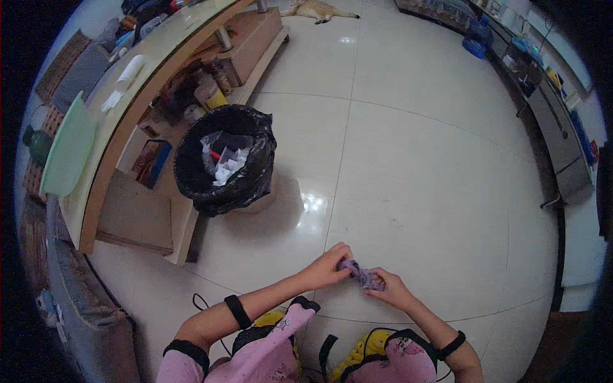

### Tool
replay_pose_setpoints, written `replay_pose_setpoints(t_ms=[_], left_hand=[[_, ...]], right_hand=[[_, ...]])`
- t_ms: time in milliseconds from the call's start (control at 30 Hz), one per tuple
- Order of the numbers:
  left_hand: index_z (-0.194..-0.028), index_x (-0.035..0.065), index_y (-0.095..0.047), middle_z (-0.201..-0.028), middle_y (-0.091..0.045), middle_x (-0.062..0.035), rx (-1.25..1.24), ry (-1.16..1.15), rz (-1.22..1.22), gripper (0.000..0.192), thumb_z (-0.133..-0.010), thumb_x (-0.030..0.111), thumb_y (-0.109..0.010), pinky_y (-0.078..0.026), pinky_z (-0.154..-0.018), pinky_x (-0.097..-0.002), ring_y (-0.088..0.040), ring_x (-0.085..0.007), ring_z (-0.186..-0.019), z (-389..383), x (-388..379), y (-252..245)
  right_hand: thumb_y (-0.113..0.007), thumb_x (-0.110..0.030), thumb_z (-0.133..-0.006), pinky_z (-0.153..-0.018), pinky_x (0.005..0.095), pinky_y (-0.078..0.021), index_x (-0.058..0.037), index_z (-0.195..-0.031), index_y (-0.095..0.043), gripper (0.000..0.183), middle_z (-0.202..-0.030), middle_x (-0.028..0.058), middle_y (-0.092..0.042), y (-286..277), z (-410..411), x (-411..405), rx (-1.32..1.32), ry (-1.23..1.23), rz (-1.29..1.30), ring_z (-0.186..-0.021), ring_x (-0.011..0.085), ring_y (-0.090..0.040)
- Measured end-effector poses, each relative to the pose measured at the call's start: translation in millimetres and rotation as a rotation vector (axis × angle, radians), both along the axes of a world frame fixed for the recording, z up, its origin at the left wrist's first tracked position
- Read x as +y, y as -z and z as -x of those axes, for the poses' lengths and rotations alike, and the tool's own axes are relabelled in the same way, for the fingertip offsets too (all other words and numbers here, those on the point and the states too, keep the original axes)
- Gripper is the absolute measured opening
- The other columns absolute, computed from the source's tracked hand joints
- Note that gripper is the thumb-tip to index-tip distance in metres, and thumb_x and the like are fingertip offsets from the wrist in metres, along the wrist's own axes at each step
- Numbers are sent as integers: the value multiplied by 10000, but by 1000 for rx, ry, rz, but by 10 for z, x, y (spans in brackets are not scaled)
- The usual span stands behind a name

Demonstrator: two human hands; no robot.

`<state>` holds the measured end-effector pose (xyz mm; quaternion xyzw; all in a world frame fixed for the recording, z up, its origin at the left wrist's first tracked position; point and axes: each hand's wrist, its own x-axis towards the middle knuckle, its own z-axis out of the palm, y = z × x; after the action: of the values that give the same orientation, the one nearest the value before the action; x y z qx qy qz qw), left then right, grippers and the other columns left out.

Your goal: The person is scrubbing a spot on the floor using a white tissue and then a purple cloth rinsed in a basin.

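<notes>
Between my two hands, above the tiled floor, is a small bunched purple-grey cloth (pixel 366 279) with dark patches; its exact kind cannot be made out. The fingers of my left hand (pixel 331 266) pinch its left end, partly covering it. At the other end, my right hand (pixel 391 289) grips the cloth between thumb and fingers. The piece looks twisted or gathered in the middle. Below the hands are my knees in pink printed clothing (pixel 268 352) with black trim, and yellow footwear (pixel 364 344) shows beneath.
A trash bin lined with a black bag (pixel 258 177) stands ahead on the left, with crumpled waste inside. Beside it is a wooden table (pixel 139 103) with a lower shelf, bearing a green basin (pixel 72 148). A cabinet (pixel 558 139) lines the right; an animal (pixel 318 9) lies far ahead.
</notes>
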<state>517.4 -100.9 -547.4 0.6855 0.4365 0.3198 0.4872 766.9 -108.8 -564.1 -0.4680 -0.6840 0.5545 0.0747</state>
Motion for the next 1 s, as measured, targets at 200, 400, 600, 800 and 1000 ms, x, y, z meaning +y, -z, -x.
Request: replay_pose_setpoints(t_ms=[200, 400, 600, 800, 1000], left_hand=[[-927, 43, -503, -929, -469, -103, 36, 274, -226, 176, -770, -7, -563, -437, -761, -360, -509, -268, -889, -116, -209, -400], [-1101, 62, -574, -1042, -520, -122, 246, 442, -199, 342, -759, 56, -583, -458, -862, -379, -538, -315, -994, 122, -409, -114], [-1154, 38, -568, -1225, -546, -121, -381, -383, 852, 464, -940, 438, -473, -445, -927, -377, -550, -242, -1091, 105, -460, 251], [-1156, 39, -550, -1062, -622, -104, -942, -453, 1229, 438, -925, 409, -515, -514, -831, -385, -614, -240, -951, 241, -521, 422], [-1115, -31, -553, -1027, -625, -109, -331, -1061, 525, 364, -965, 285, -449, -488, -822, -333, -610, -209, -924, 937, -502, 457]], right_hand=[[-634, -64, -740, -753, 303, -474, -9, -963, -561, 241, -870, 72, -605, 458, 31, 217, 97, 360, 169, -843, 167, -581], [-440, -37, -895, -887, 335, -473, -24, -1149, -519, 267, -1092, 99, -588, 296, 243, 162, 627, 651, 796, -1011, 190, -580], [-463, 35, -844, -968, 346, -449, -29, -1193, -490, 355, -1218, 123, -533, 309, 322, -72, 503, 458, 629, -1127, 221, -539], [-554, -85, -855, -1110, 402, -258, -71, -1403, -342, 588, -1438, 194, -339, 82, 1004, -332, 293, -324, -243, -1339, 319, -326], [-548, -121, -896, -1112, 411, -258, -88, -1411, -349, 554, -1474, 147, -300, 83, 1043, -137, 388, -257, -103, -1355, 299, -304]])
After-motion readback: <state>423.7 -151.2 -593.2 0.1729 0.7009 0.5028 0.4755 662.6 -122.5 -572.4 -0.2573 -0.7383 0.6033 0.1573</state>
